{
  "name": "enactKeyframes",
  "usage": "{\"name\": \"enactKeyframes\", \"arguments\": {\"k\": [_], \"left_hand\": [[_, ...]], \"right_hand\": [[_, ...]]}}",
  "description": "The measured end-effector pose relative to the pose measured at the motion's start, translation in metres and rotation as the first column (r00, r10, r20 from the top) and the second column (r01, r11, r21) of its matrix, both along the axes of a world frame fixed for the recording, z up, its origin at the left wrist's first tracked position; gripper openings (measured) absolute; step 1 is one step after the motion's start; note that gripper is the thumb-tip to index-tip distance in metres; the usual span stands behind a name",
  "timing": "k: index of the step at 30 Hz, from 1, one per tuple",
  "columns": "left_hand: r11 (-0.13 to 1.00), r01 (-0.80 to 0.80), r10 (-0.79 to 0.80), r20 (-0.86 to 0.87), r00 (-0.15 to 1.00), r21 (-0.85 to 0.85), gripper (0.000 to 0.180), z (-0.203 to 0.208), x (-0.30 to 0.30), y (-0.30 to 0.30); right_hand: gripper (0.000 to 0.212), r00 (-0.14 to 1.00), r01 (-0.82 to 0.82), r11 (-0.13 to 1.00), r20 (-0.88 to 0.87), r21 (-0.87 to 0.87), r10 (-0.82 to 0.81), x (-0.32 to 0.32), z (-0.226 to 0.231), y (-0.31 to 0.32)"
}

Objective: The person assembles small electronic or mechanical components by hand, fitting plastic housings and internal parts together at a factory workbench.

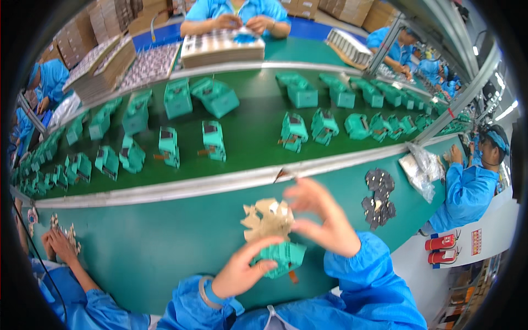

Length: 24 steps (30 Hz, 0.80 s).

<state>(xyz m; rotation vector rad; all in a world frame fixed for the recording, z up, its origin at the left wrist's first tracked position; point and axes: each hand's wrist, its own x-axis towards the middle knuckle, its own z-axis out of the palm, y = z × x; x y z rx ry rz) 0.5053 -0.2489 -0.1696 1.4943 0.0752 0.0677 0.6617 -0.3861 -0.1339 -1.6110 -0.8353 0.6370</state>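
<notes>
While the green belt (pixel 253 110) stretches across my view behind a pale rail (pixel 236 181), carrying two rows of cases (pixel 297 91), my green counter (pixel 132 236) lies on the near side. Across the belt a co-worker (pixel 236 11) has both hands over a stack (pixel 223 55) of sheets, and a second person (pixel 470 187) is off to my right. A clear bag (pixel 426 170) lies over that way, with the dark scraps (pixel 379 203) between it and me. My right hand (pixel 294 208) is blurred, thumb and fingers spread, just beside the tan scraps (pixel 267 220); whether anything small clings to a fingertip, I cannot tell. My left hand (pixel 242 269) pinches a green case (pixel 289 254), thumb on the near side, fingers over the top. The tan scraps are just beyond that case, partly hidden by my left fingers. Whether the case touches the counter I cannot tell. From its near side an orange strip (pixel 293 276) sticks out toward me
</notes>
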Motion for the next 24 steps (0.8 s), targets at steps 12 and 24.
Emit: {"name": "enactKeyframes", "arguments": {"k": [12, 24], "left_hand": [[0.843, -0.305, 0.217, -0.237, 0.947, -0.443, 0.033, -0.006, 0.003, -0.021], [0.892, -0.306, 0.248, -0.206, 0.947, -0.334, 0.032, -0.014, 0.007, -0.027]], "right_hand": [[0.018, 0.858, 0.190, 0.958, -0.511, 0.216, -0.055, -0.018, -0.020, 0.005], [0.026, 0.930, 0.130, 0.985, -0.357, 0.111, -0.083, -0.028, -0.028, -0.002]]}}
